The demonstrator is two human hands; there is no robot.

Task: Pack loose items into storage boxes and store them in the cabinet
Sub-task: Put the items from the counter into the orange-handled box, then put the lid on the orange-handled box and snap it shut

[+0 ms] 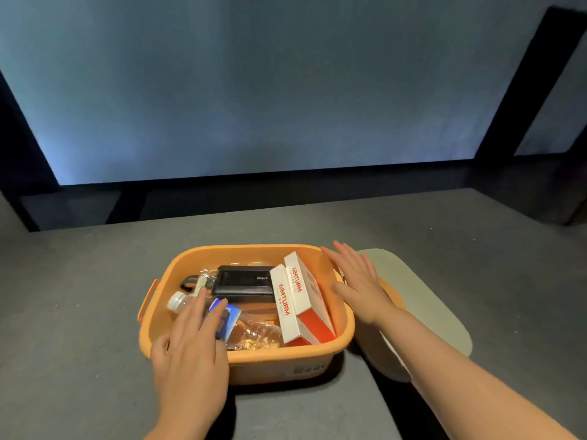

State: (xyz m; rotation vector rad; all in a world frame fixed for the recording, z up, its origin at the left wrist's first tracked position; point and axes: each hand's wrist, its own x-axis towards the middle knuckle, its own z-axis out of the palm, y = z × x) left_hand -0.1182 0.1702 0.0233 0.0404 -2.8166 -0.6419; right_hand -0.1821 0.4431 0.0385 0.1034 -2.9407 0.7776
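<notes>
An orange plastic storage box (286,366), packed with two white-and-red cartons (293,300), is seen near the grey tabletop's (79,312) front edge, flanked by the flat-fingered, empty left hand (190,354) and right hand (357,281).

"VIMTURM" runs in red along two white boxes (293,296).

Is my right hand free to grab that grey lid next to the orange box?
Probably yes: the right hand is open, holds nothing and hovers by the orange box rim, with the grey lid lying uncovered just beyond it.
</notes>
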